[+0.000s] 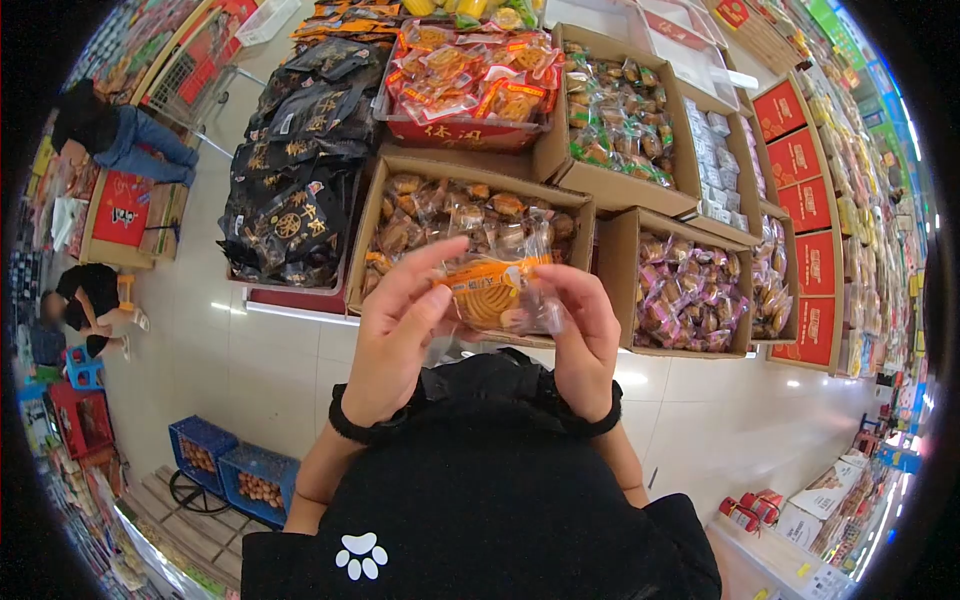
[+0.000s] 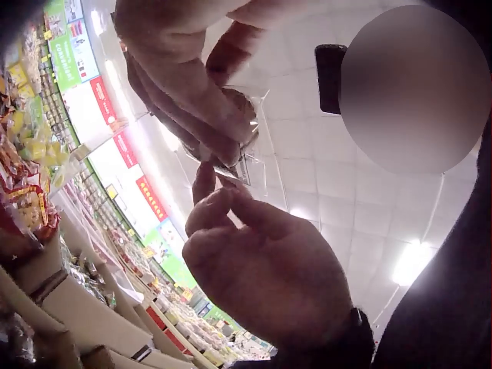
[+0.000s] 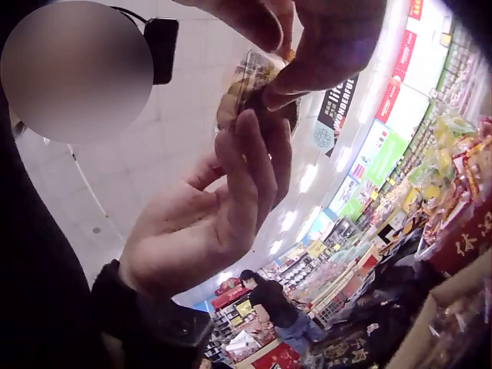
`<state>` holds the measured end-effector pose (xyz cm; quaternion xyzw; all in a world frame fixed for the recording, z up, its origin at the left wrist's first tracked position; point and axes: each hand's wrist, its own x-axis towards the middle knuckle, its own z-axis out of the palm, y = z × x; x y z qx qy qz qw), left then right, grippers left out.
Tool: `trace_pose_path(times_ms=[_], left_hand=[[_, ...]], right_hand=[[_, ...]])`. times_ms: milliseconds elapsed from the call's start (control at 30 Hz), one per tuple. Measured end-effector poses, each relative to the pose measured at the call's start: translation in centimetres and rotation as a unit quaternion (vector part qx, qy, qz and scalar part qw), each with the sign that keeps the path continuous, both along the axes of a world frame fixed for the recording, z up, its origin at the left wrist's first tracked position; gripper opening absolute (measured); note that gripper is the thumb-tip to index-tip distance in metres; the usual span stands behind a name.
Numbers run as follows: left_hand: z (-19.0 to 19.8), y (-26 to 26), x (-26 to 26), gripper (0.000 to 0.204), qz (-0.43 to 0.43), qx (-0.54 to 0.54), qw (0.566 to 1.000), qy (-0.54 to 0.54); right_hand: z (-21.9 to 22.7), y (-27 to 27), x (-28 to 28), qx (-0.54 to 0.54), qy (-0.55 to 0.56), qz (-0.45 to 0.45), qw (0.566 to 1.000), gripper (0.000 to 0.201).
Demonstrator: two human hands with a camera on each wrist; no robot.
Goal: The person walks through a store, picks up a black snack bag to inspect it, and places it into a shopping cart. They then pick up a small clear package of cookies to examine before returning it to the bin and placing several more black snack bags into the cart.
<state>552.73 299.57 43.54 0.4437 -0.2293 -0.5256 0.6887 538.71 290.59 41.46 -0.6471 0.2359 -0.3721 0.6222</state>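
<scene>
A clear-wrapped round pastry (image 1: 488, 300) with an orange label is held up between both hands, label side toward the head camera. My left hand (image 1: 392, 335) grips its left edge, thumb on the front. The right hand (image 1: 585, 335) pinches the clear film on the right side. In the right wrist view, fingertips of the left hand (image 3: 204, 223) support the packet (image 3: 257, 71) from below. Seen from the left wrist, the right hand (image 2: 269, 269) has its fingertips at the wrapper's edge. Just beyond the packet, an open cardboard box (image 1: 368, 220) holds similar wrapped pastries.
Black snack bags (image 1: 290, 215) are piled left of the box. A red-sided bin (image 1: 450, 135) of red packets stands behind. More cardboard boxes (image 1: 620, 290) of wrapped snacks stand to the right. Blue crates (image 1: 250, 465) sit low on the left; a person (image 1: 90, 300) sits farther off.
</scene>
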Motion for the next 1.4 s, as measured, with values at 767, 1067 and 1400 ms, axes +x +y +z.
trace_pose_path(times_ms=[767,1067,1400], left_hand=[[-1.1,1.0,-1.4,0.026,0.088,-0.008,0.994,0.067],[-0.5,1.5,-1.3,0.028,0.178,-0.063,0.981,-0.037],[-0.4,1.4,-1.1,0.029,0.174,-0.064,0.981,-0.064]], right_hand=[[3.1,0.2,1.5,0.103,-0.066,-0.045,0.991,0.018],[1.5,0.9,0.3,0.044,0.026,0.109,0.993,0.024],[1.7,1.0,0.6,0.074,0.024,0.102,0.992,0.023]])
